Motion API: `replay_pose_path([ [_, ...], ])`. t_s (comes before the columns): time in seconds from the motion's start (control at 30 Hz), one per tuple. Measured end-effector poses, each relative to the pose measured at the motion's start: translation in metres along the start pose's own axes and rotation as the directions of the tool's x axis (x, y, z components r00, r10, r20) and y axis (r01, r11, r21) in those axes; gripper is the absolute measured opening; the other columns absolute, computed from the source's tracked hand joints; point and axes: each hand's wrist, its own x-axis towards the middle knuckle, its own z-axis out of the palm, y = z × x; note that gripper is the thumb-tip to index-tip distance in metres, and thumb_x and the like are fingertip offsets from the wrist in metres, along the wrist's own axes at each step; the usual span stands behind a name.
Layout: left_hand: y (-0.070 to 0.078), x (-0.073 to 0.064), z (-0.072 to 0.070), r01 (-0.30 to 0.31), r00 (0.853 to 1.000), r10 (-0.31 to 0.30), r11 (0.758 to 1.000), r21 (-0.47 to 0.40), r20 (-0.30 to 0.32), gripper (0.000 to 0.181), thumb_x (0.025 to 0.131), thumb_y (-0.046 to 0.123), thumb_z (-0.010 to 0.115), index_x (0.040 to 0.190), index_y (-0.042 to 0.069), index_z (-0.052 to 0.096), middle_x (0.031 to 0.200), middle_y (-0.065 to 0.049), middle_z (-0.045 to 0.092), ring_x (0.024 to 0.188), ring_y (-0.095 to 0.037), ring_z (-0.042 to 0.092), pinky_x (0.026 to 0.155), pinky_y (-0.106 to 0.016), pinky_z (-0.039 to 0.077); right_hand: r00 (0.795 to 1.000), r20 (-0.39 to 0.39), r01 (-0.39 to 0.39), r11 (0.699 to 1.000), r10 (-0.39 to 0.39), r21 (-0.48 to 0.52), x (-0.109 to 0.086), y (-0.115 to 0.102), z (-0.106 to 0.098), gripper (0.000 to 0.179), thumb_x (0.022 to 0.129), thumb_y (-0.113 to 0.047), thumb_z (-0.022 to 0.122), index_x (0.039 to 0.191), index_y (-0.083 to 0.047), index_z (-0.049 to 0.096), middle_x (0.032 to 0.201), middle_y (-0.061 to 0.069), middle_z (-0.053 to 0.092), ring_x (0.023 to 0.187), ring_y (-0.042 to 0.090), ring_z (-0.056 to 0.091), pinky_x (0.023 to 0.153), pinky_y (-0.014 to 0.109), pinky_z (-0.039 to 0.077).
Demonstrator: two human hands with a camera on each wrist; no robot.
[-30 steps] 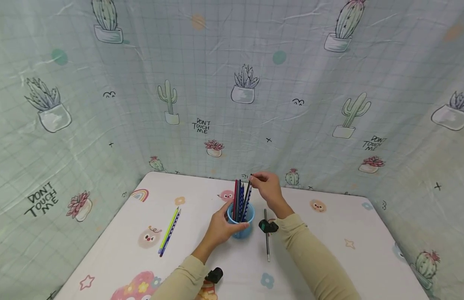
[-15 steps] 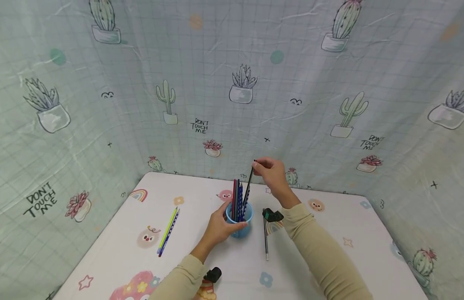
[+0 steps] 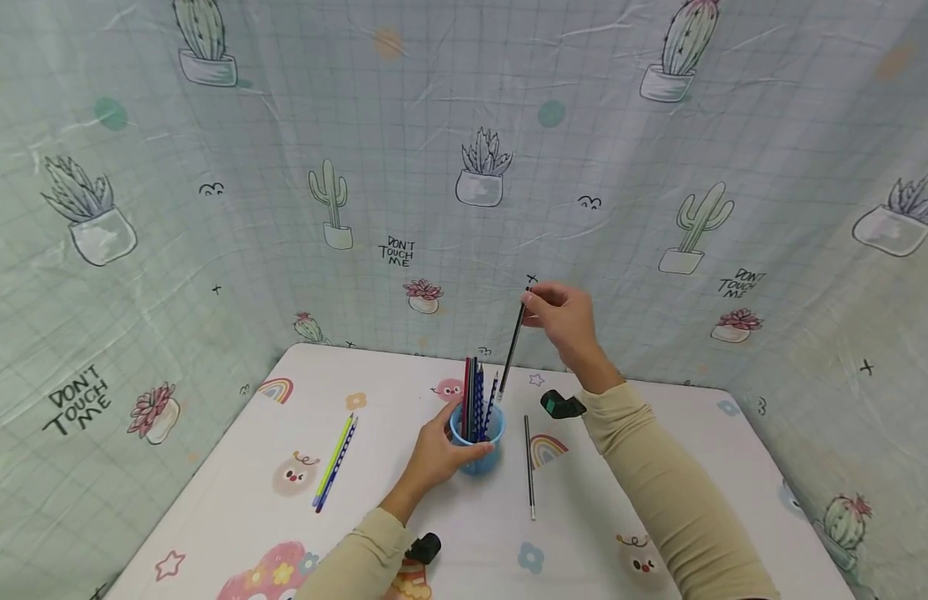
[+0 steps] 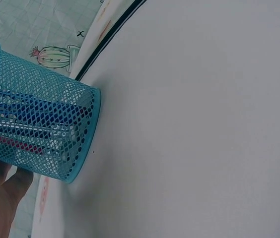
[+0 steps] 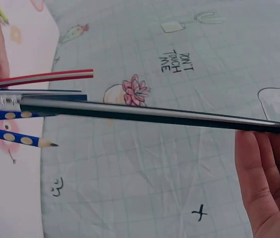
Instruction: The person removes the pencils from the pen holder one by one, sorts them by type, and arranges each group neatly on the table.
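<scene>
In the head view my left hand point(image 3: 433, 458) grips a blue mesh pencil cup point(image 3: 479, 465) around its side. Several pencils point(image 3: 473, 400), red, dark and blue with dots, stand in the cup. My right hand point(image 3: 564, 321) is raised above and right of the cup. Its thumb and fingers pinch a black-and-silver striped pencil point(image 5: 150, 114) by one end, and the white eraser end points down near the cup's rim. The left wrist view shows the cup's mesh wall point(image 4: 40, 114), with pencil ends visible through it.
Left of the cup a yellow-green pencil point(image 3: 334, 458) and a blue dotted pencil point(image 3: 338, 463) lie side by side on the white table point(image 3: 403, 392). Another dark pencil point(image 3: 529, 467) lies right of the cup. A cactus-print cloth point(image 3: 388, 183) hangs behind the table.
My right hand has moved up and to the right, drawing the striped pencil up out of the cup. My left hand stays on the cup.
</scene>
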Motion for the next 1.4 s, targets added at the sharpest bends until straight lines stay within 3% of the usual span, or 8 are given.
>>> replay_pose_path([
  [0.3, -0.001, 0.000, -0.001, -0.011, 1.000, 0.011, 1.000, 0.001, 0.006, 0.102, 0.079, 0.040, 0.091, 0.161, 0.010, 0.037, 0.155, -0.020, 0.053, 0.140, -0.041, 0.056, 0.111, -0.055, 0.051, 1.000, -0.027, -0.008, 1.000, 0.008, 0.018, 0.000, -0.001, -0.015, 0.027, 0.098, -0.004, 0.069, 0.116, 0.016, 0.067, 0.086, -0.005, 0.070, 0.074, 0.009, 0.071, 0.070, 0.027, 0.066],
  [0.57, -0.002, 0.000, 0.000, -0.016, 1.000, 0.016, 1.000, 0.011, 0.002, 0.104, 0.080, 0.040, 0.091, 0.162, 0.009, 0.035, 0.157, -0.018, 0.051, 0.140, -0.038, 0.056, 0.112, -0.052, 0.052, 0.999, -0.015, -0.034, 0.999, 0.034, -0.028, 0.000, 0.005, -0.025, 0.028, 0.097, -0.007, 0.071, 0.114, 0.016, 0.068, 0.084, -0.004, 0.068, 0.071, 0.009, 0.068, 0.068, 0.027, 0.065],
  [1.13, -0.003, -0.001, 0.001, -0.019, 1.000, 0.019, 1.000, 0.005, 0.007, 0.104, 0.080, 0.040, 0.090, 0.162, 0.009, 0.035, 0.159, -0.019, 0.049, 0.143, -0.041, 0.053, 0.113, -0.054, 0.050, 0.986, 0.025, -0.162, 0.981, 0.165, -0.107, -0.009, 0.028, -0.038, 0.025, 0.098, -0.006, 0.070, 0.113, 0.014, 0.069, 0.084, 0.001, 0.067, 0.069, 0.012, 0.068, 0.066, 0.025, 0.064],
  [1.4, -0.002, 0.000, 0.001, -0.013, 1.000, 0.013, 1.000, -0.004, 0.008, 0.104, 0.081, 0.042, 0.090, 0.163, 0.012, 0.034, 0.159, -0.018, 0.049, 0.143, -0.042, 0.052, 0.112, -0.055, 0.050, 0.976, 0.047, -0.205, 0.973, 0.211, -0.102, -0.011, 0.036, -0.040, 0.027, 0.098, -0.005, 0.069, 0.114, 0.016, 0.068, 0.083, -0.001, 0.068, 0.065, 0.013, 0.068, 0.066, 0.025, 0.064],
])
